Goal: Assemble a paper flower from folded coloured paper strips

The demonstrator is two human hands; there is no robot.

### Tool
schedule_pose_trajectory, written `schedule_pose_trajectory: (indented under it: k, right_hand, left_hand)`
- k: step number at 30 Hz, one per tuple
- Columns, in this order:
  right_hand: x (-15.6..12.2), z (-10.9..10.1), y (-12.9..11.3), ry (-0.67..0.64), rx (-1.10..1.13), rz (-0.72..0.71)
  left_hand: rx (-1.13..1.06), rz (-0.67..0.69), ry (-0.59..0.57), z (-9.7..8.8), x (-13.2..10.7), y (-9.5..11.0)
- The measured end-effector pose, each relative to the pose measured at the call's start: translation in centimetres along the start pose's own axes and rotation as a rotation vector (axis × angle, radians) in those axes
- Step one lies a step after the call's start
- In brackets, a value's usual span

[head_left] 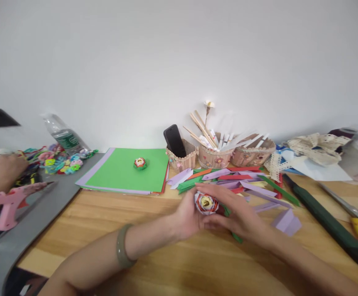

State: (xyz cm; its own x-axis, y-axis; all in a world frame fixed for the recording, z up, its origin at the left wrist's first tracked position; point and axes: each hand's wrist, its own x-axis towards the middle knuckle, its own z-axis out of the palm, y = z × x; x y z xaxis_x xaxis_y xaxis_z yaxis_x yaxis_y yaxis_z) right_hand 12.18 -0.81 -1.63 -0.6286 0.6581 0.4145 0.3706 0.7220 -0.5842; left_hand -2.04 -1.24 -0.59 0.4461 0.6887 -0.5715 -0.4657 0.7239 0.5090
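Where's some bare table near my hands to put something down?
Bare wooden tabletop shows between the paper stack and your left forearm, and again between it and your right forearm. It's crowded beyond your right hand: coloured paper strips lie heaped, with three baskets behind and lace farther right.

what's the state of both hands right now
Left hand: closed, holding the paper flower.
Right hand: curled around the same paper flower, also holding it.

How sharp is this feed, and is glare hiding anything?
Head view: held paper flower slightly soft, its layers readable; bottle and lace toward the sides more smeared; wall softly lit, with no strong glare.
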Motion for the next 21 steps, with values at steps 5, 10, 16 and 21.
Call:
schedule_pose_trajectory:
  k: [5,10,16,21]
  right_hand:
    - [-0.4,-1.4,-0.2,0.128,0.166,0.272]
    - [-1.3,-1.9,-0.1,0.123,0.16,0.212]
    - [-2.3,-1.4,0.3,0.155,0.165,0.16]
    - [-2.5,-1.1,-0.3,0.134,0.074,0.169]
  left_hand:
    - [0.172,0.238,-0.147,-0.5,-0.1,-0.3]
    - [0.306,0.383,-0.239,0.0,-0.8,-0.8]
    - [0.626,0.504,-0.272,1.4,-0.7,-1.0]
    - [0.755,0.623,-0.192,2.5,-0.8,-1.1]
